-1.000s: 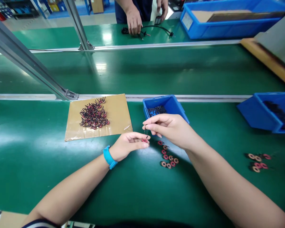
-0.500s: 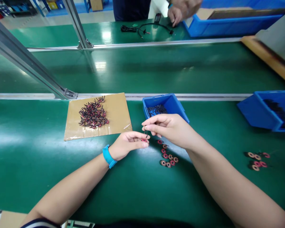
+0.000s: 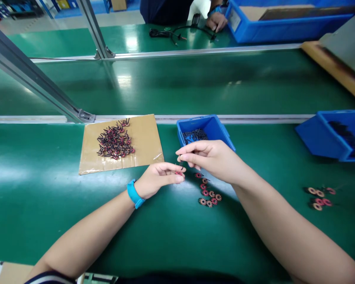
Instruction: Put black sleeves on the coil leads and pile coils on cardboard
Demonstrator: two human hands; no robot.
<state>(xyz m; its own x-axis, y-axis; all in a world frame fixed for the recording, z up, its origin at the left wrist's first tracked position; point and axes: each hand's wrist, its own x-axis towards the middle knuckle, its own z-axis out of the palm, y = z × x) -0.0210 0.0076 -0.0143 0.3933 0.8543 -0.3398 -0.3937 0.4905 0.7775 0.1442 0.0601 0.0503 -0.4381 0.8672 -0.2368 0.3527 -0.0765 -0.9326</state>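
Observation:
My left hand (image 3: 155,180), with a turquoise band at its wrist, pinches a small red wire-wound ring coil (image 3: 179,173) between thumb and fingers. Just above it, my right hand (image 3: 214,159) is closed in a pinch on a short black tube (image 3: 182,164) at the coil's lead. Whether the tube sits around the lead is too small to tell. Below my right hand lie several loose ring coils (image 3: 205,192), red and copper-coloured. Behind it stands a blue bin (image 3: 217,128) holding short black tubes (image 3: 195,135).
A pile of coils with black-sleeved leads (image 3: 115,142) lies on a tan cardboard sheet (image 3: 146,138). More coils (image 3: 319,197) are at right, below another blue bin (image 3: 319,136). A metal post (image 3: 44,83) rises at left. Across the bench, a person's hand (image 3: 217,21) rests near a black cable (image 3: 161,33).
My hands keep nearly the same pose, with the right fingers slightly lower on the black tube. The other person's hand across the bench has come down to the surface.

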